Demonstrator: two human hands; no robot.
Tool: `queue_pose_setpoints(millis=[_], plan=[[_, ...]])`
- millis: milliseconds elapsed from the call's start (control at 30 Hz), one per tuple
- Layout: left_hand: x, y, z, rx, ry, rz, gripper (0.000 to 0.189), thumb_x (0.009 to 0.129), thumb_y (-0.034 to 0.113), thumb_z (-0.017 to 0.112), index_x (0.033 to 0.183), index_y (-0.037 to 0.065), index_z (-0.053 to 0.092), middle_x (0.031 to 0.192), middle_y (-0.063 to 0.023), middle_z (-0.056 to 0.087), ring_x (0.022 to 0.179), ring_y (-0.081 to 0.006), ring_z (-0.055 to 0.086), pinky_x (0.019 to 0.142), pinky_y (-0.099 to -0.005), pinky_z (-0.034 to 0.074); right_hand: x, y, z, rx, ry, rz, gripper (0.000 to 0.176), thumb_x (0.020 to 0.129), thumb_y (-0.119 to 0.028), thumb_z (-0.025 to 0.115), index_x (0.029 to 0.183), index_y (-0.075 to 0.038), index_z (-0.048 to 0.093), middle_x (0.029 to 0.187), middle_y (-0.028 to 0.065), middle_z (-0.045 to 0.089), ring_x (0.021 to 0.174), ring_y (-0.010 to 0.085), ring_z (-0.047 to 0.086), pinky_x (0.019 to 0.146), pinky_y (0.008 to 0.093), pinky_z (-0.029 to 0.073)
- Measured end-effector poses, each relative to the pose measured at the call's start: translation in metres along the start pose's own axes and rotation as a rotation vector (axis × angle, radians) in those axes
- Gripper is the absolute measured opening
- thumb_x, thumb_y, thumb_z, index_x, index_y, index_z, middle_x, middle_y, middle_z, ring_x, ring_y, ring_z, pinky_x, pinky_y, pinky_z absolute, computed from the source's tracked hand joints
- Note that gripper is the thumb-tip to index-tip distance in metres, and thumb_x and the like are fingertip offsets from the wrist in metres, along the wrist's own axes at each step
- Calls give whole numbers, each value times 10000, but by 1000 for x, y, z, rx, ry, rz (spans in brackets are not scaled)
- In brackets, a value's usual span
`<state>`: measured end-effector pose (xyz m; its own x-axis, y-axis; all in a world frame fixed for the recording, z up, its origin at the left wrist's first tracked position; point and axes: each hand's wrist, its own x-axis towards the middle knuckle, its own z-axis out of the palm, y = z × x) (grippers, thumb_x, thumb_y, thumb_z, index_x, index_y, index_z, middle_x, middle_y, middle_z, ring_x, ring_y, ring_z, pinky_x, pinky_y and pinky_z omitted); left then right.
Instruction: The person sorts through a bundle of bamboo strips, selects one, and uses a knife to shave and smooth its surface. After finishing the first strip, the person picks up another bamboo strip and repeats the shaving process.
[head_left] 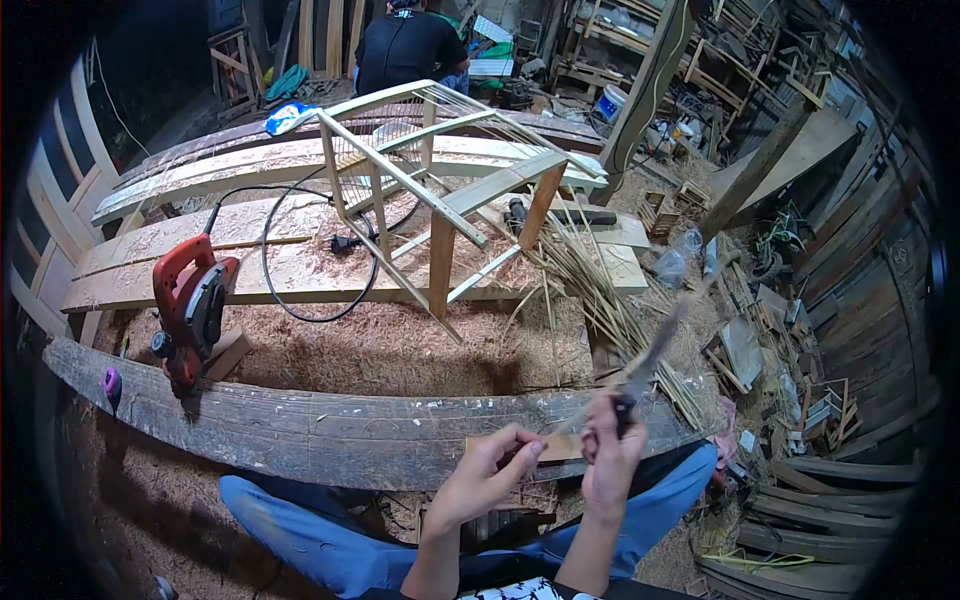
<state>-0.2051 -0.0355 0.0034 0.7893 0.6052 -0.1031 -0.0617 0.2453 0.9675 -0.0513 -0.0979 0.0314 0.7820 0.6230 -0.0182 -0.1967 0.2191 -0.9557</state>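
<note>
1. Seen from the centre of our view, our left hand (490, 472) is at 6 o'clock, thumb and fingers closed in a pinch on a thin strip (568, 421)
2. At 5 o'clock our right hand (612, 455) is wrapped round the dark handle of a knife (655, 350), its blurred blade slanting up towards 1 o'clock
3. The strip runs between our hands, above the worn surface (330, 435), near a small wooden block (562, 448)
4. We have a bundle of slender sticks (598, 290) at 3 o'clock, a slatted wooden frame (440, 218) around 11 and a red power tool (185, 310) at 9
</note>
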Motion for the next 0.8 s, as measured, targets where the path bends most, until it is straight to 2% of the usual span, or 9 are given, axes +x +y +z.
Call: queue_pose_setpoints(millis=[67, 100, 167, 300, 367, 400, 533, 733, 800], plan=[[2, -5, -1, -114, 135, 50, 172, 1044, 175, 592, 1088, 9, 603, 822, 15, 588, 741, -48, 524, 655, -214, 441, -7, 0, 8, -132, -159, 117, 145, 898, -172, 794, 949, -59, 720, 807, -42, 658, 654, 25, 550, 578, 188, 420], [2, -3, -1, -110, 135, 51, 172, 1044, 175, 592, 1088, 9, 603, 822, 15, 588, 741, -48, 524, 655, -214, 441, -11, 4, 15, -171, -225, 104, 144, 889, -146, 799, 967, -42, 737, 862, -20, 697, 729, 41, 590, 667, 206, 463], [0, 2, -2, -207, 199, 96, 160, 1047, 173, 585, 1072, 16, 599, 825, 15, 590, 741, -47, 520, 649, -212, 431, -14, 13, 16, -191, -289, 69, 136, 887, -113, 794, 984, -30, 750, 919, -4, 721, 791, 56, 616, 733, 221, 484], [-3, 4, -5, -98, 102, 49, 172, 1056, 180, 565, 1081, 11, 589, 825, 12, 591, 740, -49, 520, 640, -216, 421, -14, 4, 22, -81, -135, 30, 116, 910, -119, 768, 974, -30, 729, 835, -13, 688, 685, 34, 576, 623, 195, 448], [-2, 0, -7, -59, 53, 22, 180, 1062, 184, 555, 1091, 9, 585, 829, 9, 592, 747, -51, 523, 647, -215, 423, -8, -5, 14, 99, 33, 11, 115, 932, -141, 742, 967, -39, 700, 743, -31, 625, 568, 11, 489, 502, 176, 354], [-2, 0, -7, -17, 3, -7, 189, 1067, 188, 544, 1101, 6, 581, 832, 6, 593, 753, -54, 525, 655, -215, 426, -4, -4, 11, -6, 27, -8, 131, 943, -165, 729, 963, -47, 675, 685, -45, 565, 501, -1, 408, 442, 176, 265], [-1, 7, 2, 28, -43, 28, 201, 1079, 197, 518, 1120, 6, 567, 820, 13, 566, 743, -58, 507, 662, -222, 423, -6, -4, 10, 25, -8, 24, 148, 932, -180, 746, 941, -48, 680, 689, -39, 584, 521, 4, 448, 456, 172, 291], [-2, -2, 4, -177, -70, 10, 211, 1098, 218, 466, 1181, 35, 529, 827, 30, 499, 717, -59, 447, 637, -228, 387, -13, 3, 23, 25, -110, 46, 169, 929, -187, 757, 993, -38, 709, 715, -32, 611, 558, 9, 497, 486, 176, 336], [-2, 3, 6, -366, -54, 3, 205, 1100, 223, 460, 1181, 50, 534, 791, 50, 451, 662, -46, 408, 595, -212, 365, -14, 3, 25, 18, -131, 43, 173, 931, -183, 757, 1009, -35, 714, 718, -33, 613, 563, 11, 501, 493, 179, 346]])
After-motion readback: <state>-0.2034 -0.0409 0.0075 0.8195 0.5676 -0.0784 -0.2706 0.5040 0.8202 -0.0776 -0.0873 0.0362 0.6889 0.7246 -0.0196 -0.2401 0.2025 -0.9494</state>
